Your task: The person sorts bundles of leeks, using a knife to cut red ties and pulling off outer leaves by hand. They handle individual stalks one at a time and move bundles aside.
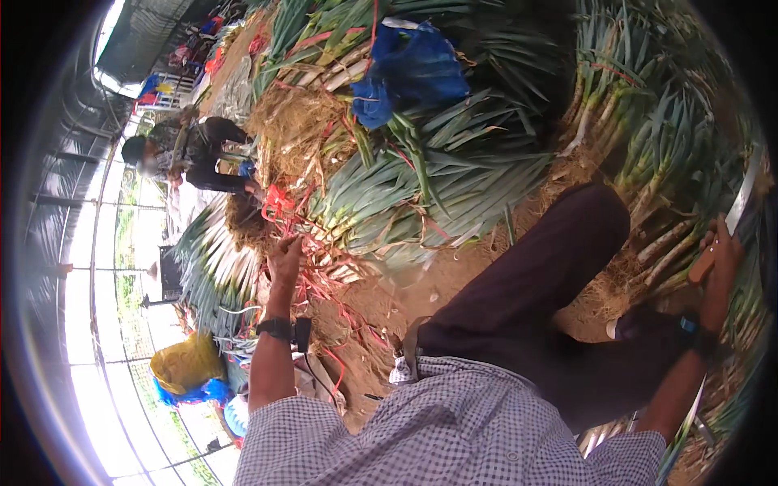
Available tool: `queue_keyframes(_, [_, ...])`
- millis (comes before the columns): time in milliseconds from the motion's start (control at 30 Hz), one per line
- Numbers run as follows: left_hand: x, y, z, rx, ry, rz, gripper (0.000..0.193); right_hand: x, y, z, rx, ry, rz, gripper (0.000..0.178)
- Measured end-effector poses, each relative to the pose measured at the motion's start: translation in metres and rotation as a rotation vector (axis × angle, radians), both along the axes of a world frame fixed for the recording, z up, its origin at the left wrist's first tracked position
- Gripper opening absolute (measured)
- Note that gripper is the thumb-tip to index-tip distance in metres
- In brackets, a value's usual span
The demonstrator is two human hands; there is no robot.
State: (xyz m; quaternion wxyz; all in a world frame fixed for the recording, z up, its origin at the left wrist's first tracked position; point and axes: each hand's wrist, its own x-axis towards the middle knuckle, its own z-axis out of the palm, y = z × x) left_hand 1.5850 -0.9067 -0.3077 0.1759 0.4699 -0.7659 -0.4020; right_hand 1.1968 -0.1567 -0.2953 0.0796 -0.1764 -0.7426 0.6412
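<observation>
My left hand point(284, 257) is closed over a tangle of red plastic ribbon point(312, 283); what its fingers grip, if anything, is too small to make out. Beside that ribbon lies a large heap of leeks point(438, 190) with long green leaves. Far to the right, my right hand point(721, 251) is wrapped round the wooden handle of a knife point(739, 201). Its long, pale blade points away from me. Close to the knife are more leeks point(660, 154), their roots and white stems turned toward my leg.
A co-worker point(207, 154) bends over a root-covered bundle point(243, 219) at the left. Blue plastic bags point(413, 73) lie on the heap. A yellow sack point(188, 364) stands at lower left. Brown soil point(429, 292) shows beside my bent leg point(535, 275).
</observation>
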Motion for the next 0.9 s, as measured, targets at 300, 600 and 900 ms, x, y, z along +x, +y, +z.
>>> queue_keyframes(300, [-0.048,-0.046,0.086,-0.576,-0.206,-0.180,0.027,-0.020,0.081,-0.045,0.128,-0.031,0.005,0.027])
queue_keyframes(600, [-0.114,-0.089,0.166,-1.049,0.271,0.137,0.044,0.038,0.051,0.013,0.405,0.083,0.027,0.033])
queue_keyframes(900, [-0.211,0.082,-0.113,-0.448,-0.630,-0.920,0.051,0.018,0.026,0.011,0.086,0.208,-0.135,0.042])
